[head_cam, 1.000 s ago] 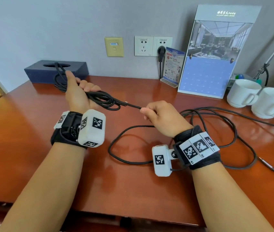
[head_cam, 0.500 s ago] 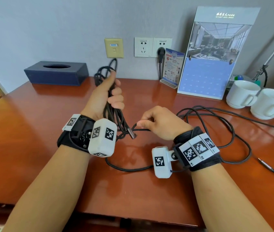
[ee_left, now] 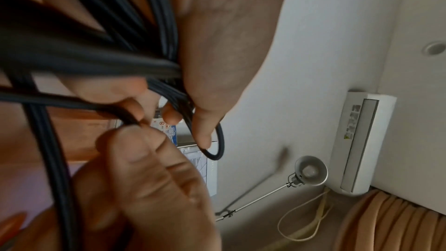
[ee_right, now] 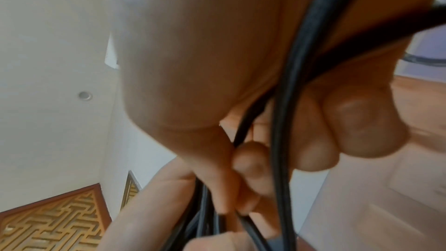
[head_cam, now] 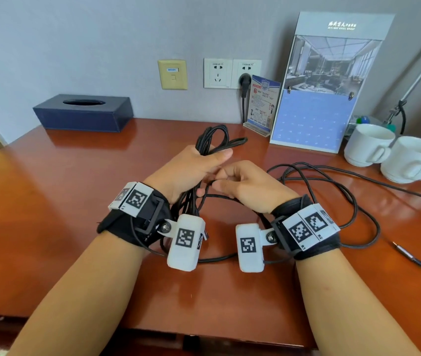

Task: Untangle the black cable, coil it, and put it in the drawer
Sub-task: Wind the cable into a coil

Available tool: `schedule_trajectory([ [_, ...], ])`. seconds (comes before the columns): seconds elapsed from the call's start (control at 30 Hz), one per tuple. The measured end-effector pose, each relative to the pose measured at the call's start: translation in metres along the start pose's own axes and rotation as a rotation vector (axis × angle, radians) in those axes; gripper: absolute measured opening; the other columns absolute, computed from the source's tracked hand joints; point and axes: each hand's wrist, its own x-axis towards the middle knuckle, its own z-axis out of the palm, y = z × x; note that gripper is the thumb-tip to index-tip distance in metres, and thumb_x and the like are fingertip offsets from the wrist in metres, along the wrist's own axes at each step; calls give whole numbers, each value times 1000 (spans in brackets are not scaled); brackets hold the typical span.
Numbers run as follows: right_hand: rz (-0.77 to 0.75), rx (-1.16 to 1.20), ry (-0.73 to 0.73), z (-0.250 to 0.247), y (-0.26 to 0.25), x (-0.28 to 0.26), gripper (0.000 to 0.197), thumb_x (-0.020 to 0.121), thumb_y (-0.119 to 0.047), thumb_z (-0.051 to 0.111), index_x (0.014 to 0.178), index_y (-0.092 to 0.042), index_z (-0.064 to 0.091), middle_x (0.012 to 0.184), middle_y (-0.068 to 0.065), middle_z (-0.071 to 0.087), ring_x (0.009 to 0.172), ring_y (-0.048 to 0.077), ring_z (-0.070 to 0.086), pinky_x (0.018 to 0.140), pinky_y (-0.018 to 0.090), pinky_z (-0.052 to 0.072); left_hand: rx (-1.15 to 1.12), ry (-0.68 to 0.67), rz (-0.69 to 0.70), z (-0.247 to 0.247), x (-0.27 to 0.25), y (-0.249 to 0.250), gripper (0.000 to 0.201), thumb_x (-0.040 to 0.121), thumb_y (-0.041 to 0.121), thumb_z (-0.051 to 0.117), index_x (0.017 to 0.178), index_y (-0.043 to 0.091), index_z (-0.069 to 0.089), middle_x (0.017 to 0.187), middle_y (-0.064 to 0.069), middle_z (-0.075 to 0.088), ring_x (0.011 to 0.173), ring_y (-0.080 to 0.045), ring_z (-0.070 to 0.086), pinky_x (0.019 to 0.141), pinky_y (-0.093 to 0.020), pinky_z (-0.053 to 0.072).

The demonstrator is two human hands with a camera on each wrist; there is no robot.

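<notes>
On the red-brown desk (head_cam: 50,201), my left hand (head_cam: 204,163) grips a bundle of black cable (head_cam: 214,138) loops. The loops stick out above the fist and hang below it. My right hand (head_cam: 219,181) is right beside it and pinches one strand between thumb and forefinger. The left wrist view shows the cable (ee_left: 115,26) strands crossing the palm, with the right hand's fingers (ee_left: 144,169) pinching a strand. The right wrist view shows the same pinch on the cable (ee_right: 282,121). The remaining cable lies in loose loops (head_cam: 332,191) on the right, its metal plug end (head_cam: 404,253) near the edge.
A dark blue tissue box (head_cam: 83,113) stands at the back left. A calendar stand (head_cam: 325,86), a small card holder (head_cam: 263,104) and two white cups (head_cam: 368,145) line the back right. A plug sits in the wall socket (head_cam: 244,79). No drawer shows.
My left hand has carried the cable bundle from near the tissue box to the middle of the desk and turned it upright. It now meets my right hand, which still pinches its strand.
</notes>
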Motion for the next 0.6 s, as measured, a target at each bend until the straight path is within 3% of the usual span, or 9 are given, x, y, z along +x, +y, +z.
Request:
schedule_trajectory([
  [0.07,-8,21,10,-2,0,0,30,97,-11,58,68,-7,63,52,-9,52,44,1,38,51,13,32,73,19,1,0,-2,1,39,98,44,59,78,11,64,51,2,48,44,-18,41,43,-24,36],
  [0.17,-6,0,-20,-3,-1,-1,22,96,-12,60,79,-1,70,55,-6,56,46,0,45,54,11,35,158,-1,-4,0,-4,0,45,99,45,55,80,8,70,55,-5,61,42,-17,47,44,-24,40],
  [0.23,2,-35,29,-5,1,-1,23,91,-24,69,72,-11,71,54,-7,53,46,0,43,55,15,35,165,-3,-41,0,-4,1,44,98,50,55,89,9,71,60,-10,65,42,-17,47,44,-24,41],
  [0.33,20,-74,154,-15,7,-1,33,81,-38,78,63,-13,66,50,-11,50,47,1,43,57,21,37,126,132,-69,-5,-3,3,41,97,49,56,91,10,67,53,-4,64,38,-13,49,41,-22,42],
  [0.4,27,-68,184,-24,10,-3,27,84,-34,77,69,-13,68,52,-11,49,47,2,42,56,20,37,45,233,-70,-12,-1,3,43,97,49,57,90,7,64,53,-1,65,42,-10,56,46,-22,46],
  [0.5,-76,56,282,-33,12,-3,14,90,-17,70,77,-15,71,57,-6,55,54,7,46,60,21,40,76,316,-70,-26,0,4,44,96,53,55,87,12,64,56,-3,68,63,-12,66,71,-32,51],
  [0.6,-181,169,342,-37,14,-1,16,93,-6,64,85,-18,71,56,-11,63,56,10,50,58,17,41,-107,255,-106,-29,-1,4,38,93,49,62,76,16,57,48,0,48,49,-19,56,76,-45,57],
])
